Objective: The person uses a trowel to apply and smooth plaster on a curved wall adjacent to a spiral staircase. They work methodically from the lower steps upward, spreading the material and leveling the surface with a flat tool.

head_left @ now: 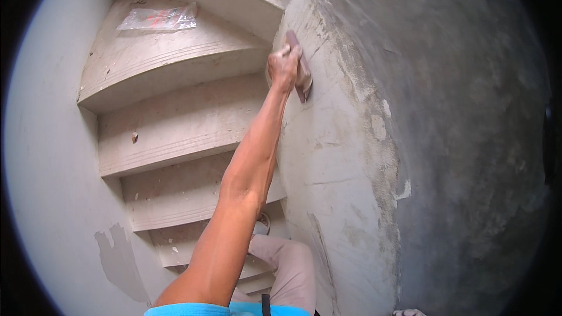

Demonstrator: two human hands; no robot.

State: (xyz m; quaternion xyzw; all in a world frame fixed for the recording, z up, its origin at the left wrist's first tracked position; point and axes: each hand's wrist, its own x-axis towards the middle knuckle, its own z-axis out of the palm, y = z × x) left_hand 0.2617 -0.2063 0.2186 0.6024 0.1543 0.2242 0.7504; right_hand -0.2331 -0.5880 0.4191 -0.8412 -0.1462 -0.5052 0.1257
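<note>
My left hand [283, 65] reaches far forward, its fingers closed round a long, narrow, brownish-mauve tool that looks like a sanding block [304, 79]. The block lies lengthwise against the pale, smoothed side wall [328, 134] beside the stairs. Hand and tool are slightly blurred, and the block's working face is hidden against the wall. At the bottom edge, right of my body, only a bit of my right hand [409, 312] shows, greyish with dust. What its fingers do is cut off.
Curved steps [175, 123] wind upward on the left. On an upper step lies a crumpled clear plastic bag [159, 18]; a small chip [134, 137] rests lower down. Rough, broken plaster [374, 111] edges the dark grey surface [462, 140] at right. My foot [262, 224] stands on a lower step.
</note>
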